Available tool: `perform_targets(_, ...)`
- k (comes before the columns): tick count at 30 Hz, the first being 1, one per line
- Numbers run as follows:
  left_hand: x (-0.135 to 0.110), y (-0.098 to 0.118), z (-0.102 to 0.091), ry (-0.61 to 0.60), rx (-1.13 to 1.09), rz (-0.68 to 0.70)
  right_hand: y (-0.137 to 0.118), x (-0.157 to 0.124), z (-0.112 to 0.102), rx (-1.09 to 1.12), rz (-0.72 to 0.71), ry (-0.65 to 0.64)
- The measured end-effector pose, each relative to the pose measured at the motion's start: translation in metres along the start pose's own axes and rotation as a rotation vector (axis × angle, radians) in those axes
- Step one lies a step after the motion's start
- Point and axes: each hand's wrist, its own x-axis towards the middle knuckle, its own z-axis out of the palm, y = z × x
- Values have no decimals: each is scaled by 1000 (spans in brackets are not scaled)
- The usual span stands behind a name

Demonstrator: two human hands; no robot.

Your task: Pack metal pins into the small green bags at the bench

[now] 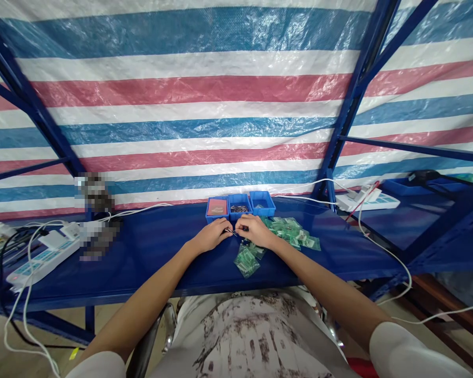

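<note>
My left hand is closed in a pinch on a thin, shiny metal piece, whose exact kind is too small to tell. Close beside it, my right hand is also pinched, fingertips towards the metal piece; what it holds is hidden. Below and beside my right hand lie small green see-through packets, with a larger heap of green packets to the right. Just beyond my hands stand three small blue bins: the left bin with a pinkish piece, the middle bin with small metallic parts, and the right bin.
A blue tabletop carries everything. Power strips stand at the left and right, with white cables trailing along the back. Blue metal posts and a striped plastic sheet rise behind the table.
</note>
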Motion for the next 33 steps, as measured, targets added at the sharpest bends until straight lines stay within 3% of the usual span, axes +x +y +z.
perform_targets(15,-1,0,-2,3,20,-28,-4,1,-4,120,102,127)
perform_targets(24,-1,4,-4,6,21,-51,0,4,-4,53,286,218)
perform_targets(33,-2,7,-4,-22,33,-20,6,4,-4,39,284,310)
